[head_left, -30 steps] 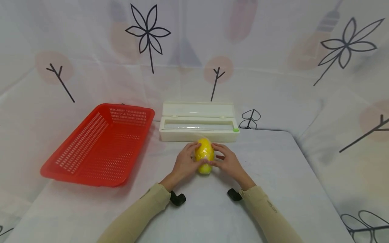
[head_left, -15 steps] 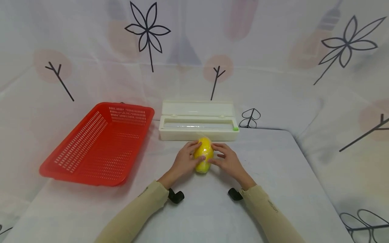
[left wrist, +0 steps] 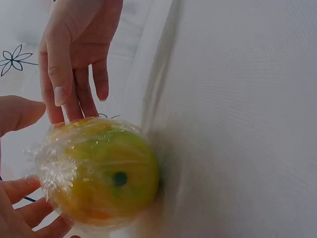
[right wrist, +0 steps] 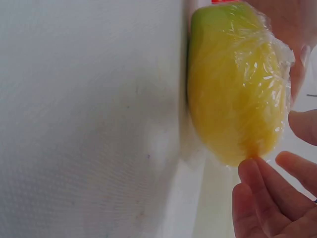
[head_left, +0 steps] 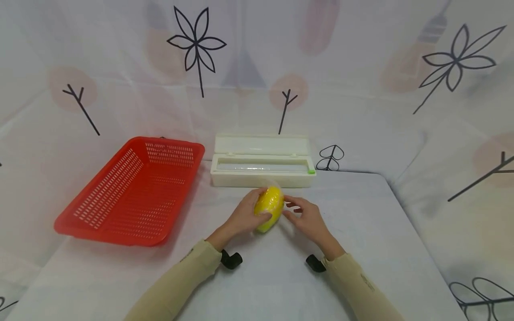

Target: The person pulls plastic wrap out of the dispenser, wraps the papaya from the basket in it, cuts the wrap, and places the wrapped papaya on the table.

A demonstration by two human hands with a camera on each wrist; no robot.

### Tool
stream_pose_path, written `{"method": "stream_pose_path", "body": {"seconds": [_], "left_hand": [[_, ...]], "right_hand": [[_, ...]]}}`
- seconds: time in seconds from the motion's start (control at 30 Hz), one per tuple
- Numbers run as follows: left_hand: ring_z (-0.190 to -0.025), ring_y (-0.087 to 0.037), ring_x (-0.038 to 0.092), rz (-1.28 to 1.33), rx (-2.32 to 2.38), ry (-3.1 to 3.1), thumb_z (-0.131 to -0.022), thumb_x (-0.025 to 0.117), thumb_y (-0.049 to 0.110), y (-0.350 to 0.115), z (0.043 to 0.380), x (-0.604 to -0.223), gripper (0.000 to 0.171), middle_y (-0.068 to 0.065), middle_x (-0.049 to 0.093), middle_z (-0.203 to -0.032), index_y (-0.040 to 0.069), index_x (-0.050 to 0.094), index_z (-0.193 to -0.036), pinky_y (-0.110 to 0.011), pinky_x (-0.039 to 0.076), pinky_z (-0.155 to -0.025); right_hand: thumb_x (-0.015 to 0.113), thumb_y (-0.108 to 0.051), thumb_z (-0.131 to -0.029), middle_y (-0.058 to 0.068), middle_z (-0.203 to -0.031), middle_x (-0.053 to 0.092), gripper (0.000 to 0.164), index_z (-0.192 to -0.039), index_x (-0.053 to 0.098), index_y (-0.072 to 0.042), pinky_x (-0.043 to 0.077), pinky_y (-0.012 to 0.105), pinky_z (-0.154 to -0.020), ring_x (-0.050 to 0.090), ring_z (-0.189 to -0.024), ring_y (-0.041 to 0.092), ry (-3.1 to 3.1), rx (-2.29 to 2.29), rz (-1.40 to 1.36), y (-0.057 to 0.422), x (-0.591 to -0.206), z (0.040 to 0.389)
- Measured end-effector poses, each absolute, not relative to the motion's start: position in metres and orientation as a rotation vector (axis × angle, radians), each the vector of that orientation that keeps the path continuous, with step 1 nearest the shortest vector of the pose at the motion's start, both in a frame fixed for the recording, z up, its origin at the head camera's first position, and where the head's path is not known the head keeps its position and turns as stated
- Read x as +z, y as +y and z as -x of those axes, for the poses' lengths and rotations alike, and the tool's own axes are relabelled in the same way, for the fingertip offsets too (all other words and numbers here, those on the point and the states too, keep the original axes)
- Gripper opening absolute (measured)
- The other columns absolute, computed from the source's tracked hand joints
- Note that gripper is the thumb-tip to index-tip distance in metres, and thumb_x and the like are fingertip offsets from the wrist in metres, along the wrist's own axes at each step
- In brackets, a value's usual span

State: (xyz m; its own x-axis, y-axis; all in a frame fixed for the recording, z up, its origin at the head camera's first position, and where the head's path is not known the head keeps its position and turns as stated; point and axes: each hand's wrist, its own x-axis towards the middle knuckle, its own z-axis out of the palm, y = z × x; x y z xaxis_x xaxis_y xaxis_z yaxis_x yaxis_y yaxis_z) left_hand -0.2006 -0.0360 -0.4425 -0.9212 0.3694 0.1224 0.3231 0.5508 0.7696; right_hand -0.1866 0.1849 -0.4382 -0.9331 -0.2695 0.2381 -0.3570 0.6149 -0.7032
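Note:
A yellow mango [head_left: 270,207] with a green end [left wrist: 119,178] is wrapped in shiny cling film and lies on the table, tilted. My left hand [head_left: 244,215] grips it from the left, thumb on the near side and fingers along the far side. On the other side my right hand [head_left: 308,219] has its fingers loosely bent, with the fingertips [right wrist: 249,168] right at the mango's yellow end. Bunched, wrinkled film [left wrist: 62,173] shows on the side facing the left palm. Just behind the mango stands a white cling film box [head_left: 263,179], its lid raised.
The red plastic basket [head_left: 168,225] with slotted sides stands to the left. A film roll [head_left: 263,167] lies inside the box, whose right end has a small green piece [head_left: 311,171]. A patterned cloth [head_left: 361,111] hangs behind the white-covered table [head_left: 361,209].
The mango has turned, its far end now leaning right. My right hand has drawn back a little to the right, its thumb off the mango, while my left hand keeps hold.

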Motion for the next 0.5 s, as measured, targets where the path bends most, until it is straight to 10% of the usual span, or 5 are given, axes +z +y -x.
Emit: {"method": "stream_pose_path", "body": {"seconds": [0.5], "left_hand": [[-0.141,-0.022,0.036,-0.886,1.023,2.887,-0.083,0.076,0.024,-0.035,0.196,-0.433,0.064,0.001,0.045,-0.152,0.012,0.054,-0.142,-0.043,0.029,-0.115]], "right_hand": [[0.067,-0.012,-0.096,0.009,-0.115,0.070,0.028,-0.123,0.067,-0.005,0.055,0.044,-0.087,0.065,-0.104,0.026,-2.728,1.166,-0.318,0.201,-0.427,0.185]]}}
